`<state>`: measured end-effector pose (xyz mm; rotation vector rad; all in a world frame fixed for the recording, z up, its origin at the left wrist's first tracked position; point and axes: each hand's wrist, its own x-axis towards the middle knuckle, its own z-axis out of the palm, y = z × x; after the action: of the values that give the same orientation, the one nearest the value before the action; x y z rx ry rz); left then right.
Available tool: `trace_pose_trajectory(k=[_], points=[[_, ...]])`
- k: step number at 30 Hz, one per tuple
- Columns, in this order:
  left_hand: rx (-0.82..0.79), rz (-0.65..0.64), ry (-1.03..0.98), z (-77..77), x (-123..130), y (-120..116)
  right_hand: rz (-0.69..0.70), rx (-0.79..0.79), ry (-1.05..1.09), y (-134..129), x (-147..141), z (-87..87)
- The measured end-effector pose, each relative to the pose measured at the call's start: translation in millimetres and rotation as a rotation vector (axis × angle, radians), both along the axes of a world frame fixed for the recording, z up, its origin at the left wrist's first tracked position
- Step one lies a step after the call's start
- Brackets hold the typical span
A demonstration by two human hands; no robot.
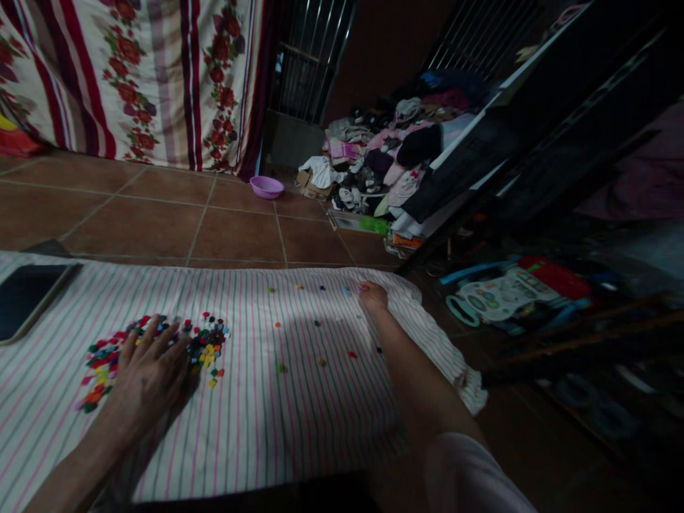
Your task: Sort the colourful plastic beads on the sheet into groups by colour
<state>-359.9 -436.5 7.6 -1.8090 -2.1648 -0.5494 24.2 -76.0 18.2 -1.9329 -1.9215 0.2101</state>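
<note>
My left hand (154, 370) lies with fingers spread on a heap of small coloured pieces (208, 353), mostly red, black, yellow and green. My right hand (374, 296) is closed in a pinch at the far right of the striped cloth (240, 427). What its fingertips hold, if anything, is too small to make out. A light blue piece (346, 290) lies just left of those fingertips. More single pieces sit spaced apart in rough rows, among them an orange piece (277, 324), a dark green piece (317, 323) and a red piece (352, 354).
At the cloth's left edge lies a phone (32, 296). Beyond, on the tiled floor (160, 221), stand a purple basin (266, 187) and a heap of clothes (395, 149). To the right are a dark rack and a colourful plastic toy (507, 296). A flowered curtain (171, 78) hangs behind.
</note>
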Motion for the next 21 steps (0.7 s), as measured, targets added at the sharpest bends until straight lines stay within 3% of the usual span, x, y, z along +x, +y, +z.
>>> trace_pose_trajectory(k=[5,10,15,21], points=[[0.002,0.011,-0.056,5.9,1,-1,-0.072,0.040,0.025,-21,16,25.4],[0.017,0.021,-0.092,15.2,-1,-5,-0.075,0.188,0.230,-63,48,41.5],[0.037,0.017,-0.093,24.0,-4,-11,-0.089,0.137,0.346,-130,65,36.0],[0.042,0.007,-0.024,27.0,-13,-21,-0.069,0.140,0.536,-212,44,9.9]])
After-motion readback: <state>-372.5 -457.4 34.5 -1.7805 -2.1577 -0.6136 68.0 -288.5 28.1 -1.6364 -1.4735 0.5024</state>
